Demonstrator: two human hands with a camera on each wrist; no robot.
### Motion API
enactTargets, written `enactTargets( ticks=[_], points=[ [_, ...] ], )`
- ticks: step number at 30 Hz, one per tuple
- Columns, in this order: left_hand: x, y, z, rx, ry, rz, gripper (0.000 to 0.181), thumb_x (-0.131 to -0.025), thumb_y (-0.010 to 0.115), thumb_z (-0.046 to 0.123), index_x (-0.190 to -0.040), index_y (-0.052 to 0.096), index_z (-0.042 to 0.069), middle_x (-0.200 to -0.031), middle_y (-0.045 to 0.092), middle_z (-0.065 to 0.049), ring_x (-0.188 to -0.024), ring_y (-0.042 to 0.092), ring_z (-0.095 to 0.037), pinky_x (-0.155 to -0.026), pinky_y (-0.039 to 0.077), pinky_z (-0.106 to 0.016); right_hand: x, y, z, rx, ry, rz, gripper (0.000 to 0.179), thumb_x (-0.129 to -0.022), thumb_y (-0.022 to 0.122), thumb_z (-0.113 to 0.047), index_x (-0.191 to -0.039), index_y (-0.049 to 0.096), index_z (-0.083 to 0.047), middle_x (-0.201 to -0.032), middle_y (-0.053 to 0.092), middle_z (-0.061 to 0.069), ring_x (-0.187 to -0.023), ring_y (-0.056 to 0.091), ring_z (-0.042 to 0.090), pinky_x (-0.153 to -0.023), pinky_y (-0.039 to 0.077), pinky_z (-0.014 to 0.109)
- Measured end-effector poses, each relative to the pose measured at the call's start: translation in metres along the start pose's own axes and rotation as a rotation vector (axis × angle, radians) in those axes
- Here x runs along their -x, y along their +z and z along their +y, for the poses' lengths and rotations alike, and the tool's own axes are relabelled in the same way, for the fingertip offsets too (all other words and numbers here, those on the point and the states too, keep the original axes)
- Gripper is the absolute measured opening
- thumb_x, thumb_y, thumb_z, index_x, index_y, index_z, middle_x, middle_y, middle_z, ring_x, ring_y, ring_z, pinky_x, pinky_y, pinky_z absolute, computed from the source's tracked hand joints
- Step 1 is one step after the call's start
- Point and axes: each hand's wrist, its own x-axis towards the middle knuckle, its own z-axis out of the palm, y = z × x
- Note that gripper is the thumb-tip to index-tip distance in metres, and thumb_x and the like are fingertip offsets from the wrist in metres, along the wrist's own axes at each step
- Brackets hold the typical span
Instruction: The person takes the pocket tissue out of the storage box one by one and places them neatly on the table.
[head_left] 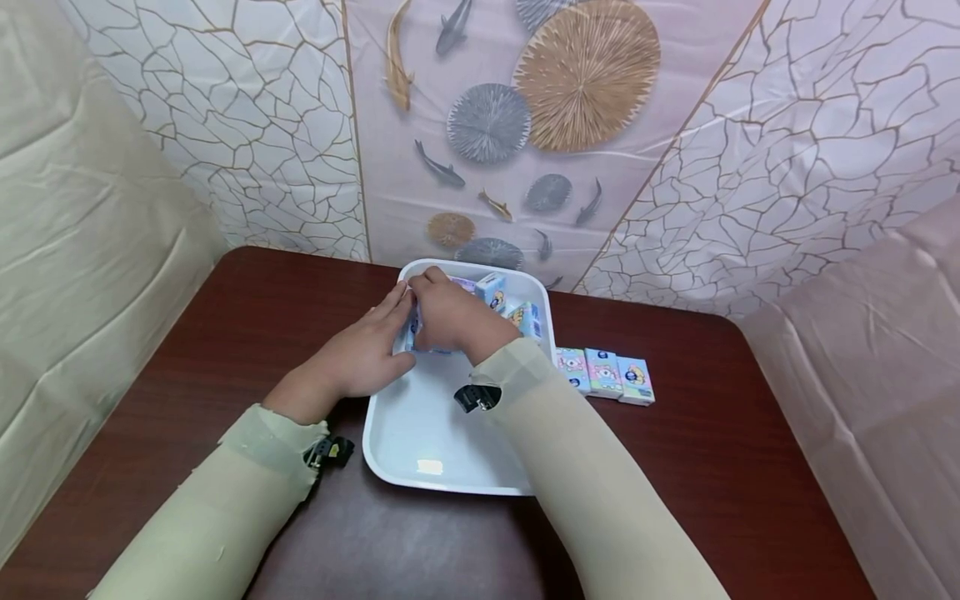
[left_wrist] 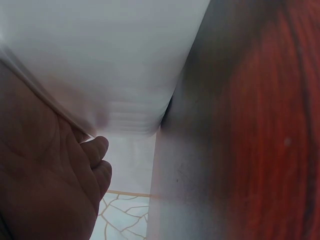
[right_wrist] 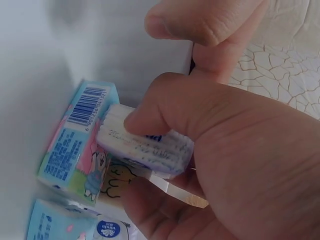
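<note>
While the left hand (head_left: 354, 357) is resting on the left rim of the white tray (head_left: 431, 437), we are seeing the right hand (head_left: 457, 318) working inside, by the tray's far left corner. The left hand is holding its thumb well away from its fingers, and those fingers are stretching out long beside the rim. The right hand is pinching a small white pack (right_wrist: 150, 147) between its thumb and fingers. We are finding blue letters on that pack and bluish purple along its edge. The right hand is hiding it in the head view, so we are not able to tell if it is touching the tray's bottom.

Just beside the white pack, a blue pack with black bars (right_wrist: 82, 132) is sitting in the tray. A light blue pack (right_wrist: 50, 222) is lying near that one, and we are seeing only part of it.

The tray is standing on the dark red-brown surface (head_left: 720, 467), with its far end right up by the far edge. Three packs in a row (head_left: 603, 374) are lying on the surface just beside the tray, on the side toward the far right corner. Behind the far edge, a pink cloth (head_left: 405, 192) is hanging, and we are seeing fish and round leaves on it.
</note>
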Motion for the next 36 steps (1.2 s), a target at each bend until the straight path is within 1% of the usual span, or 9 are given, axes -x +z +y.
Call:
enactTargets(
  ticks=[3, 7, 12, 17, 21, 26, 30, 36],
  points=[
    [0.000, 0.000, 0.000, -0.005, -0.005, 0.008, 0.090, -0.100, 0.051, 0.039, -0.169, 0.002, 0.012, -0.179, -0.010, -0.004, -0.165, 0.008, -0.031, -0.130, 0.024, -0.053, 0.004, 0.000, 0.000, 0.028, -0.006, 0.010, 0.090, -0.083, 0.085, -0.030, -0.158, 0.042, -0.005, -0.154, 0.045, 0.012, -0.128, 0.054, 0.021, -0.116, 0.047, 0.035],
    [0.000, 0.001, 0.000, -0.007, -0.014, 0.003, 0.090, -0.100, 0.051, 0.040, -0.170, 0.001, 0.014, -0.179, -0.010, -0.002, -0.165, 0.008, -0.030, -0.130, 0.022, -0.054, 0.009, -0.001, 0.000, 0.058, 0.002, 0.011, 0.090, -0.084, 0.085, -0.031, -0.157, 0.042, -0.003, -0.152, 0.047, 0.012, -0.127, 0.054, 0.023, -0.118, 0.045, 0.038],
    [-0.001, 0.001, 0.002, -0.009, -0.025, -0.009, 0.090, -0.101, 0.052, 0.041, -0.170, -0.001, 0.017, -0.178, -0.012, 0.000, -0.165, 0.007, -0.030, -0.130, 0.021, -0.055, 0.015, -0.002, 0.003, 0.073, 0.039, 0.000, 0.094, -0.082, 0.087, -0.031, -0.159, 0.040, -0.005, -0.154, 0.048, 0.011, -0.127, 0.055, 0.022, -0.119, 0.045, 0.038],
    [-0.001, 0.001, 0.003, -0.011, -0.036, -0.019, 0.091, -0.101, 0.052, 0.043, -0.170, -0.001, 0.017, -0.178, -0.013, 0.000, -0.165, 0.007, -0.031, -0.130, 0.021, -0.056, 0.022, -0.003, 0.009, 0.068, 0.036, 0.006, 0.097, -0.079, 0.089, -0.031, -0.159, 0.040, -0.008, -0.155, 0.047, 0.008, -0.126, 0.055, 0.021, -0.119, 0.045, 0.036],
    [-0.001, 0.001, 0.003, -0.008, -0.039, -0.018, 0.091, -0.101, 0.052, 0.042, -0.170, 0.000, 0.016, -0.178, -0.013, 0.000, -0.165, 0.006, -0.031, -0.130, 0.021, -0.056, 0.031, -0.007, 0.011, 0.031, 0.019, 0.021, 0.097, -0.078, 0.090, -0.028, -0.159, 0.041, -0.008, -0.156, 0.047, 0.009, -0.125, 0.056, 0.022, -0.119, 0.045, 0.038],
    [-0.001, 0.002, 0.002, -0.014, -0.040, -0.013, 0.091, -0.101, 0.053, 0.043, -0.170, 0.000, 0.016, -0.178, -0.013, 0.001, -0.165, 0.006, -0.031, -0.130, 0.020, -0.057, 0.042, -0.012, 0.014, -0.009, 0.009, 0.045, 0.096, -0.077, 0.089, -0.025, -0.158, 0.041, -0.006, -0.156, 0.048, 0.011, -0.130, 0.056, 0.023, -0.119, 0.045, 0.037],
    [-0.001, 0.002, 0.003, -0.016, -0.050, -0.008, 0.091, -0.100, 0.053, 0.042, -0.170, 0.000, 0.016, -0.178, -0.013, 0.002, -0.165, 0.008, -0.032, -0.129, 0.022, -0.058, 0.050, -0.014, 0.019, -0.036, 0.027, 0.059, 0.097, -0.077, 0.088, -0.026, -0.159, 0.042, -0.006, -0.157, 0.049, 0.010, -0.132, 0.057, 0.023, -0.118, 0.045, 0.038],
    [0.000, 0.001, 0.005, -0.001, -0.069, -0.014, 0.092, -0.100, 0.054, 0.041, -0.170, -0.001, 0.017, -0.178, -0.015, 0.004, -0.165, 0.007, -0.033, -0.129, 0.020, -0.059, 0.065, -0.015, 0.025, -0.112, 0.068, 0.062, 0.095, -0.077, 0.089, -0.028, -0.159, 0.043, -0.011, -0.154, 0.052, 0.007, -0.126, 0.056, 0.022, -0.116, 0.047, 0.042]
  ],
)
